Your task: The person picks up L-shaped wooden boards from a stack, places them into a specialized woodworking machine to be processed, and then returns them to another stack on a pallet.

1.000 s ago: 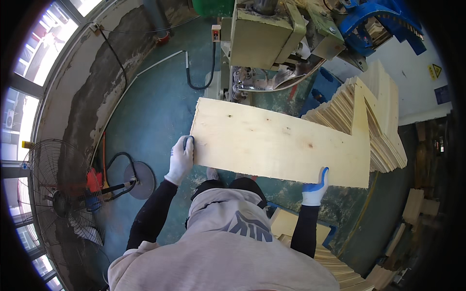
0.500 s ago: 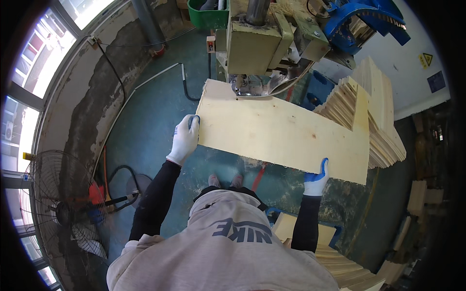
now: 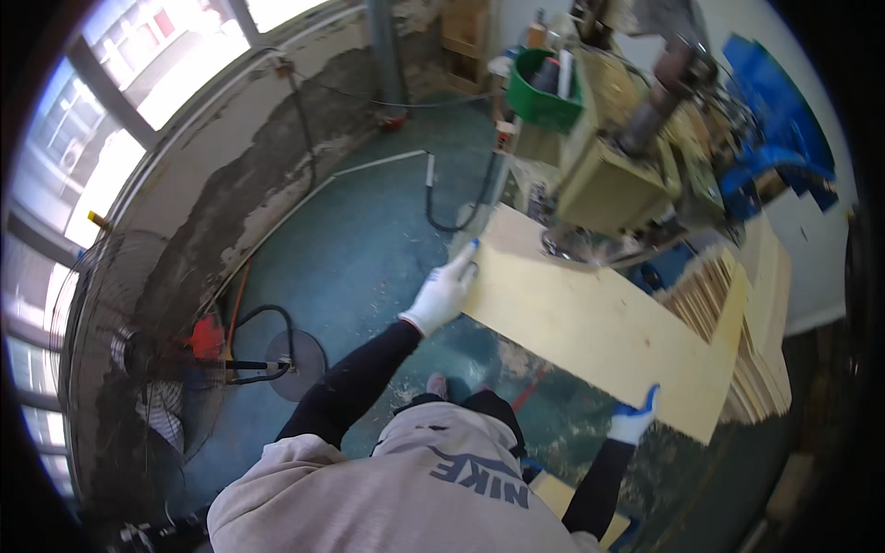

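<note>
Open floor [image 3: 364, 253] left of the plywood sheet [image 3: 599, 318]; machine head [image 3: 618, 184] overhangs its far edge; stacked plywood panels [image 3: 763, 364] obstruct its right end.

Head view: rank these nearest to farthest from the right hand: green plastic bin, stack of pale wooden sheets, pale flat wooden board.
From the white-and-blue gloved right hand:
1. Pale flat wooden board: touching, held at its near edge.
2. Stack of pale wooden sheets: beyond, to the right.
3. Green plastic bin: far off, ahead and leftward.

The wooden board [image 3: 595, 323] looks smooth and matt; the bin [image 3: 542, 111] at one o'clock, plastic; the wall [image 3: 241, 166] at ten o'clock, rough.
</note>
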`<state>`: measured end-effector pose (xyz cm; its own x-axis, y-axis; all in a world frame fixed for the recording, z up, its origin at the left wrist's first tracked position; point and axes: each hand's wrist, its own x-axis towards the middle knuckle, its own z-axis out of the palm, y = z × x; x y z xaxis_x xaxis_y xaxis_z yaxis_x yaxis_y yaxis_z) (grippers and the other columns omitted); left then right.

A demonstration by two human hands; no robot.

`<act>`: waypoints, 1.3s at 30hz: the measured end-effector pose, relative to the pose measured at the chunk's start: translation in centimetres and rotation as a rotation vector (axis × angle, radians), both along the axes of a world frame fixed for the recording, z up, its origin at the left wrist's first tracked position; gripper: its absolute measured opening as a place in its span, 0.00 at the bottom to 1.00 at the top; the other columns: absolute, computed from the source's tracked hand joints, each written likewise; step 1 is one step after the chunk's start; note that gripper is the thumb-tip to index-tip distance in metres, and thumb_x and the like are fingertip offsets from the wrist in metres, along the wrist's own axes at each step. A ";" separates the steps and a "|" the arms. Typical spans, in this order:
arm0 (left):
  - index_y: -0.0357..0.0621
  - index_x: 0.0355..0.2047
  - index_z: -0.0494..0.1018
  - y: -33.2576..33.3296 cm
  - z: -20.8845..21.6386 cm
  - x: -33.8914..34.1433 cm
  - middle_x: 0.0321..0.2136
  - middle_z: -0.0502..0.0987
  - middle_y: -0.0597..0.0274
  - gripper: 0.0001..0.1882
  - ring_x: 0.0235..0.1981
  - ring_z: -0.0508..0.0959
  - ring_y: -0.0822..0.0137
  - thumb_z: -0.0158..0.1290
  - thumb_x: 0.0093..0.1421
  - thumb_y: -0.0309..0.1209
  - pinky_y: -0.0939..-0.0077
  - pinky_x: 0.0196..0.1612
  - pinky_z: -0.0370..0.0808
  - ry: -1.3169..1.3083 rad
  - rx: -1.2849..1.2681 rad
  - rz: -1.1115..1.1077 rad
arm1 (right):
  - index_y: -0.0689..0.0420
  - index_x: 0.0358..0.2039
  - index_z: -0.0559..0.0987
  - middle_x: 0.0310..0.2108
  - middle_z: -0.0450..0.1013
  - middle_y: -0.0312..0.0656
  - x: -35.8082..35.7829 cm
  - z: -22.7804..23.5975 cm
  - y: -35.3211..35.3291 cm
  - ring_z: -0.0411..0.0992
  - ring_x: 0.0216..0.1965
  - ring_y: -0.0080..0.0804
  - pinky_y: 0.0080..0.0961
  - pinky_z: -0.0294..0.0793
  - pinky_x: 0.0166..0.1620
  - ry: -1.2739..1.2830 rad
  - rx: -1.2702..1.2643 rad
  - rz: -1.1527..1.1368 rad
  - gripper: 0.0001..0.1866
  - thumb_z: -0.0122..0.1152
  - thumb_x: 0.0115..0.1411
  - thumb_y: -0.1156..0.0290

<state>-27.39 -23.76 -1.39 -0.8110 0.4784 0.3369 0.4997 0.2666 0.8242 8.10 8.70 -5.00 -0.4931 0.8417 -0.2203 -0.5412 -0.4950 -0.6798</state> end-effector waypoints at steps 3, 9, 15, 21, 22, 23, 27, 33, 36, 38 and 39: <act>0.45 0.69 0.62 -0.5 1.9 3.6 0.40 0.78 0.33 0.26 0.38 0.82 0.45 0.47 0.71 0.32 0.61 0.44 0.76 -0.231 -0.120 -0.082 | 0.60 0.66 0.67 0.66 0.67 0.44 4.8 -1.4 -1.1 0.66 0.65 0.42 0.41 0.63 0.68 -0.044 0.015 -0.185 0.32 0.49 0.73 0.49; 0.47 0.70 0.61 -0.7 2.5 4.0 0.32 0.78 0.37 0.26 0.29 0.80 0.49 0.46 0.72 0.33 0.62 0.36 0.75 -0.292 -0.136 -0.089 | 0.63 0.67 0.64 0.68 0.63 0.45 2.8 0.9 -0.9 0.61 0.67 0.43 0.37 0.59 0.69 -0.126 0.007 -0.270 0.33 0.44 0.74 0.49; 0.47 0.69 0.61 -0.9 1.2 3.8 0.30 0.78 0.36 0.26 0.27 0.79 0.47 0.46 0.72 0.33 0.58 0.35 0.74 -0.238 -0.087 -0.074 | 0.62 0.67 0.65 0.68 0.63 0.45 3.2 -1.5 1.1 0.63 0.66 0.43 0.39 0.59 0.69 -0.079 -0.014 -0.219 0.32 0.46 0.74 0.50; 0.45 0.68 0.63 0.2 2.4 4.1 0.33 0.78 0.35 0.26 0.31 0.80 0.41 0.47 0.71 0.33 0.54 0.38 0.75 -0.186 -0.143 -0.041 | 0.63 0.69 0.61 0.70 0.61 0.46 3.8 -0.8 -0.4 0.62 0.67 0.45 0.43 0.56 0.71 -0.125 0.207 -0.145 0.33 0.42 0.75 0.49; 0.44 0.68 0.63 0.1 0.7 4.0 0.41 0.79 0.34 0.26 0.39 0.81 0.39 0.48 0.70 0.31 0.57 0.44 0.77 -0.034 -0.025 -0.003 | 0.64 0.69 0.61 0.70 0.61 0.47 1.9 1.5 -1.6 0.61 0.68 0.45 0.42 0.55 0.71 -0.070 0.031 -0.230 0.33 0.41 0.76 0.49; 0.41 0.67 0.63 0.8 1.5 4.0 0.50 0.76 0.34 0.26 0.48 0.80 0.40 0.48 0.70 0.31 0.60 0.50 0.76 -0.180 -0.099 -0.073 | 0.63 0.68 0.62 0.69 0.62 0.46 3.9 0.2 -0.1 0.62 0.68 0.43 0.40 0.57 0.71 -0.010 0.054 -0.182 0.33 0.43 0.75 0.49; 0.38 0.65 0.65 -0.5 4.5 5.4 0.33 0.78 0.35 0.24 0.30 0.81 0.48 0.48 0.71 0.30 0.61 0.35 0.75 -0.389 -0.177 0.071 | 0.62 0.64 0.69 0.63 0.70 0.44 3.4 0.2 1.4 0.69 0.62 0.39 0.39 0.66 0.66 -0.043 0.052 -0.148 0.29 0.53 0.72 0.53; 0.30 0.68 0.57 -2.4 -0.4 15.2 0.24 0.75 0.36 0.28 0.25 0.81 0.48 0.46 0.71 0.29 0.60 0.32 0.74 -0.237 -0.084 -0.063 | 0.60 0.69 0.62 0.66 0.65 0.47 9.6 4.2 0.2 0.67 0.64 0.43 0.43 0.69 0.64 -0.227 0.200 -0.189 0.31 0.48 0.74 0.52; 0.32 0.68 0.58 -2.4 -0.5 17.4 0.23 0.73 0.37 0.27 0.22 0.77 0.51 0.46 0.71 0.28 0.63 0.30 0.72 -0.342 -0.053 -0.068 | 0.59 0.69 0.61 0.67 0.64 0.47 12.2 4.5 -0.6 0.67 0.64 0.43 0.43 0.69 0.64 -0.229 0.180 -0.209 0.32 0.48 0.74 0.52; 0.33 0.68 0.60 -1.5 0.0 17.0 0.22 0.71 0.39 0.26 0.20 0.74 0.55 0.46 0.71 0.27 0.65 0.29 0.70 -0.319 -0.055 -0.067 | 0.58 0.70 0.61 0.68 0.63 0.47 12.6 4.4 -0.9 0.66 0.65 0.43 0.43 0.68 0.65 -0.258 0.191 -0.234 0.32 0.48 0.74 0.51; 0.34 0.67 0.60 -1.0 0.3 16.6 0.21 0.71 0.40 0.26 0.19 0.73 0.56 0.46 0.70 0.26 0.65 0.28 0.70 -0.323 -0.061 -0.067 | 0.58 0.70 0.61 0.68 0.63 0.47 12.7 4.1 -0.8 0.65 0.65 0.43 0.43 0.68 0.65 -0.255 0.196 -0.246 0.32 0.48 0.74 0.51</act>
<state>-10.80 -24.81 -1.08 -0.8374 0.5453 0.0362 0.2329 0.2961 0.9263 20.85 7.87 -0.85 -0.2223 0.9658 -0.1333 -0.4293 -0.2197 -0.8760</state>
